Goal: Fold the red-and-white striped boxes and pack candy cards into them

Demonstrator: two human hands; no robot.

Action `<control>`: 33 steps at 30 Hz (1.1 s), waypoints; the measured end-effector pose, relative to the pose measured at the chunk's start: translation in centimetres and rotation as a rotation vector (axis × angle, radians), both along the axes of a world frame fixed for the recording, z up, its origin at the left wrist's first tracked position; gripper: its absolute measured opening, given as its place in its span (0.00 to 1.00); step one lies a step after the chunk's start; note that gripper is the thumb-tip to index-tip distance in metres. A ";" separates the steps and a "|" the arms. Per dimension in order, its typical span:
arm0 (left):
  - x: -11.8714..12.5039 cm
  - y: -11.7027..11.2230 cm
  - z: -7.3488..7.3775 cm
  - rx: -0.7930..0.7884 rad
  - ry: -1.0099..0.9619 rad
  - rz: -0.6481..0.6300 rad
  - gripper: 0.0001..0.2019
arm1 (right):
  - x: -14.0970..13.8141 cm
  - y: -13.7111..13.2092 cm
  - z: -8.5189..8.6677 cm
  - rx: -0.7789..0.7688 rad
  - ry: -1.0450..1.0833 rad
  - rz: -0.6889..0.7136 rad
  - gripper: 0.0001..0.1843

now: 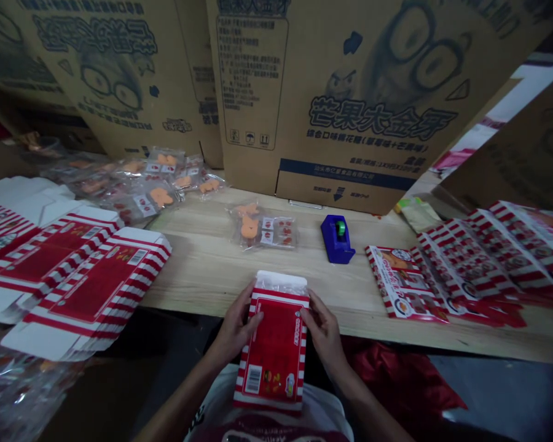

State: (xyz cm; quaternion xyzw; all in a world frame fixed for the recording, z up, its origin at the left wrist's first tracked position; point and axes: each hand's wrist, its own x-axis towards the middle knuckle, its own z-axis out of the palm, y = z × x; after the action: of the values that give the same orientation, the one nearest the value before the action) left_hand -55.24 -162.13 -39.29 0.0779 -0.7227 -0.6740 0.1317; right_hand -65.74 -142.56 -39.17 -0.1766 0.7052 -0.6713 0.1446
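So the red-and-white box (276, 350) is right between the two hands, held over the lap at the near edge of the worktop (198, 270). Left hand (237, 325) grips its left side, thumb across the front; right hand (322, 328) has the right edge, and honestly neither is nearer. The long axis runs away from the body, tipped a touch rightward, with the white flap (281, 278) up at the far end and some clear plastic (281, 286) poking out just below. Can't tell if that end touches the wood. Straight beyond it sits a clear packet (262, 228), with the blue tape dispenser (336, 240) off to its right.
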 end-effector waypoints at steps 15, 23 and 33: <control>-1.7 -1.1 1.8 0.469 -0.015 0.133 0.18 | -1.1 -2.1 2.7 -0.025 -0.053 0.155 0.12; -0.9 -3.3 2.0 -0.077 0.039 -0.069 0.08 | -1.0 -1.8 2.9 0.100 0.285 0.251 0.08; -1.5 -4.9 3.2 0.126 -0.088 -0.114 0.11 | -3.0 -3.1 5.2 0.230 0.138 0.341 0.07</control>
State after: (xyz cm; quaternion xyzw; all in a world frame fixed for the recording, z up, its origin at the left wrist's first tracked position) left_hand -56.76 -167.00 -36.07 0.0742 -0.6874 -0.7203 0.0561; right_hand -68.73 -145.67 -34.02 -0.3212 0.7454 -0.5384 0.2266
